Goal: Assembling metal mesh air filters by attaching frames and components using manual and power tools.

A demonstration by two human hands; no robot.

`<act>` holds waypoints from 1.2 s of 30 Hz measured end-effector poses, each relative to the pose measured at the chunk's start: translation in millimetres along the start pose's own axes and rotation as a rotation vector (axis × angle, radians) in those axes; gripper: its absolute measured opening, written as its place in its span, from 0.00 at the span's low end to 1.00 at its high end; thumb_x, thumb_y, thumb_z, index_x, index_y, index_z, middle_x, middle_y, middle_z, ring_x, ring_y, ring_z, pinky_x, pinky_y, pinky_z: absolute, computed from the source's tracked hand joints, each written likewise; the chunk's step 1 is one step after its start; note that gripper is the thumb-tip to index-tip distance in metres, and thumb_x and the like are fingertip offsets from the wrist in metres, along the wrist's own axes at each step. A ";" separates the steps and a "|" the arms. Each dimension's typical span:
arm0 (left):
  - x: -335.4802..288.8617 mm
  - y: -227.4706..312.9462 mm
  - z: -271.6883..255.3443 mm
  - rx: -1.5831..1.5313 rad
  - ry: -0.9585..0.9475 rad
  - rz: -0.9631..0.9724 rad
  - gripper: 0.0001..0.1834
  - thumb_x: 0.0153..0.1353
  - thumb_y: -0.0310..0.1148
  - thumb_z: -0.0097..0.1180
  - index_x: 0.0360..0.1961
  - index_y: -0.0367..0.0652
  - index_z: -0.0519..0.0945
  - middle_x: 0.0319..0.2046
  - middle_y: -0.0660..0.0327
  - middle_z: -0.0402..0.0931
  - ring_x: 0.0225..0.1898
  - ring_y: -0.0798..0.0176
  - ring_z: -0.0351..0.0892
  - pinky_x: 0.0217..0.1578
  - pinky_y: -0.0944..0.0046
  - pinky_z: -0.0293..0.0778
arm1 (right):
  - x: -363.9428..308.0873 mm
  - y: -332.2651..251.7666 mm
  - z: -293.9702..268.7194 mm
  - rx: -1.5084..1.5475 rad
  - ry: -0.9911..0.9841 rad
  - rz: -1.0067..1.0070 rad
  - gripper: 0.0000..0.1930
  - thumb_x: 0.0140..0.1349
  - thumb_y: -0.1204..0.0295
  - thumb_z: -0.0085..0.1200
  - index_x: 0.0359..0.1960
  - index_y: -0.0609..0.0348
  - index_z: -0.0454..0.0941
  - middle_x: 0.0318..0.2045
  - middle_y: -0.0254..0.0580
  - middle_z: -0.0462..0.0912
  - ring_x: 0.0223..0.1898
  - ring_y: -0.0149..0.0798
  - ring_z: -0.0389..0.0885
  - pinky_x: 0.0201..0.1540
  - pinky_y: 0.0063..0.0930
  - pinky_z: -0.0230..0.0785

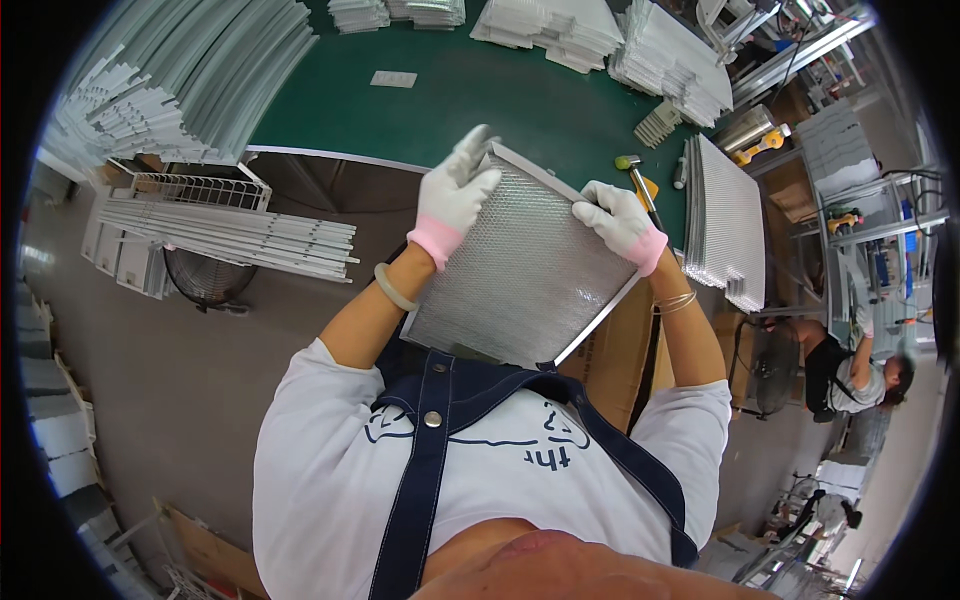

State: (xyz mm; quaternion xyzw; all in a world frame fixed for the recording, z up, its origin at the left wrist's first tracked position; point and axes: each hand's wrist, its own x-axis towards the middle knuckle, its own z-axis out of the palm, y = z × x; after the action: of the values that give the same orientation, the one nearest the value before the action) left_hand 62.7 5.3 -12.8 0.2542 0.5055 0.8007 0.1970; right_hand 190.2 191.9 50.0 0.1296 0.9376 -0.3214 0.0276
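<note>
In front of my body I hold a mesh filter panel [525, 270], silvery and fine-patterned, with a thin metal frame around it. It is tilted, its upper edge toward the table. My left hand [455, 195], in a white glove with a pink cuff, grips the panel's upper left corner, thumb over the mesh and fingers along the frame. Gloved the same way, my right hand [622, 222] is closed on the upper right corner. The panel hides some fingertips. Nearest my right hand on the table lies a hammer [638, 180] beside a yellow-handled tool [651, 188].
Beyond the panel is a green-topped table [400, 120] bearing several stacks of mesh sheets [550, 30] and a small pale piece [394, 79]. Frame strips [200, 80] are piled at the left, above more strips [230, 230] and a floor fan [208, 275]. Another person [855, 380] works at right.
</note>
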 end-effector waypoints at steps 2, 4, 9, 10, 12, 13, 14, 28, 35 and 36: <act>0.7 -0.5 -5.3 0.071 0.005 -0.053 0.27 0.58 0.21 0.51 0.60 0.33 0.63 0.56 0.55 0.68 0.55 0.68 0.68 0.56 0.71 0.62 | 1.6 4.6 0.3 0.014 -0.003 -0.043 0.14 0.58 0.63 0.49 0.29 0.65 0.72 0.22 0.48 0.74 0.25 0.40 0.73 0.32 0.31 0.66; 1.3 -1.0 -8.2 0.140 0.017 -0.104 0.25 0.58 0.22 0.51 0.58 0.33 0.66 0.54 0.55 0.71 0.53 0.69 0.70 0.54 0.72 0.64 | 1.4 5.7 1.4 0.014 0.000 -0.047 0.14 0.58 0.63 0.49 0.29 0.65 0.72 0.22 0.48 0.74 0.25 0.41 0.73 0.32 0.31 0.66; 1.2 1.4 -13.9 0.463 -0.040 0.003 0.23 0.58 0.25 0.53 0.57 0.39 0.69 0.40 0.59 0.78 0.40 0.72 0.74 0.45 0.74 0.69 | 0.6 7.3 0.6 0.025 -0.007 -0.042 0.15 0.58 0.62 0.49 0.30 0.65 0.72 0.23 0.48 0.75 0.26 0.41 0.73 0.33 0.31 0.66; 1.4 3.2 -15.1 0.464 -0.040 0.003 0.23 0.58 0.25 0.53 0.57 0.39 0.69 0.40 0.59 0.78 0.40 0.72 0.74 0.45 0.74 0.69 | 0.9 6.8 0.2 0.021 -0.006 -0.051 0.15 0.58 0.62 0.49 0.30 0.65 0.72 0.22 0.48 0.74 0.26 0.41 0.73 0.33 0.31 0.66; 2.5 7.1 -17.1 0.535 -0.078 -0.007 0.24 0.58 0.27 0.53 0.57 0.40 0.69 0.37 0.61 0.77 0.37 0.74 0.73 0.42 0.74 0.69 | 0.9 6.1 -0.3 0.017 -0.006 -0.061 0.15 0.58 0.62 0.49 0.30 0.65 0.72 0.22 0.48 0.74 0.25 0.41 0.73 0.32 0.31 0.66; 3.4 4.7 -18.4 0.535 -0.076 -0.006 0.24 0.58 0.27 0.53 0.57 0.40 0.69 0.37 0.61 0.77 0.37 0.74 0.73 0.42 0.74 0.69 | 0.7 5.6 -0.4 0.009 -0.011 -0.061 0.15 0.59 0.62 0.49 0.30 0.64 0.72 0.22 0.48 0.74 0.25 0.41 0.73 0.32 0.31 0.65; 4.7 0.0 -20.2 0.474 -0.084 -0.005 0.23 0.58 0.27 0.52 0.57 0.40 0.69 0.37 0.61 0.77 0.36 0.74 0.73 0.42 0.74 0.68 | 0.5 5.1 -0.7 0.002 -0.016 -0.061 0.14 0.59 0.62 0.49 0.30 0.64 0.72 0.22 0.48 0.74 0.25 0.41 0.73 0.32 0.31 0.65; 25.3 15.5 -17.8 0.189 -0.251 -0.127 0.24 0.58 0.25 0.51 0.57 0.35 0.68 0.46 0.56 0.74 0.46 0.68 0.73 0.49 0.72 0.67 | 0.1 -1.9 -9.0 -0.095 -0.114 -0.056 0.14 0.60 0.62 0.47 0.34 0.62 0.72 0.24 0.49 0.73 0.28 0.43 0.74 0.35 0.32 0.65; 28.0 23.8 -13.2 0.162 -0.276 -0.221 0.14 0.61 0.26 0.51 0.48 0.35 0.75 0.38 0.61 0.75 0.37 0.71 0.73 0.41 0.74 0.71 | 18.1 -12.6 -19.2 0.161 -0.225 -0.170 0.21 0.61 0.60 0.47 0.46 0.69 0.71 0.33 0.43 0.76 0.36 0.33 0.73 0.41 0.27 0.66; 28.7 23.3 -12.7 0.145 -0.272 -0.224 0.14 0.61 0.26 0.51 0.48 0.35 0.75 0.38 0.61 0.75 0.37 0.71 0.73 0.41 0.73 0.71 | 24.7 -17.6 -16.6 0.142 -0.239 -0.140 0.21 0.61 0.59 0.46 0.46 0.68 0.71 0.34 0.43 0.76 0.37 0.33 0.73 0.41 0.27 0.66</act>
State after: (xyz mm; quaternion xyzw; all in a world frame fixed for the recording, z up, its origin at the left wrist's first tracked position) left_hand 30.9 3.2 9.8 0.3159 0.5557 0.6934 0.3328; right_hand 162.3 194.2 70.3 0.0265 0.9093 -0.4012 0.1072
